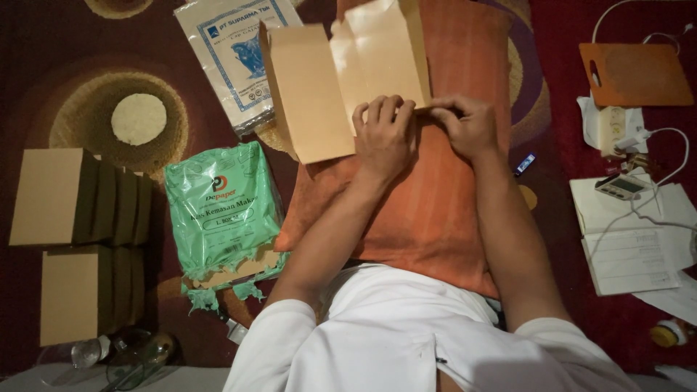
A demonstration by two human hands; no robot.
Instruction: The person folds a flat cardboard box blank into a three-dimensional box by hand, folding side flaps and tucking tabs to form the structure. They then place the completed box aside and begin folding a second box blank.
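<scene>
Left hand (383, 136): pressing down with curled fingers on the lower edge of the flat brown cardboard blank (341, 80).
Right hand (465, 125): pinching the blank's lower right corner — fingertips closing on the edge.
Cardboard blank: lying unfolded on the orange cushion (435, 210), across the person's lap.
Left side: folded brown boxes (76, 239) standing stacked on the carpet — the torn green packet (221, 210) lying just beside them.
</scene>
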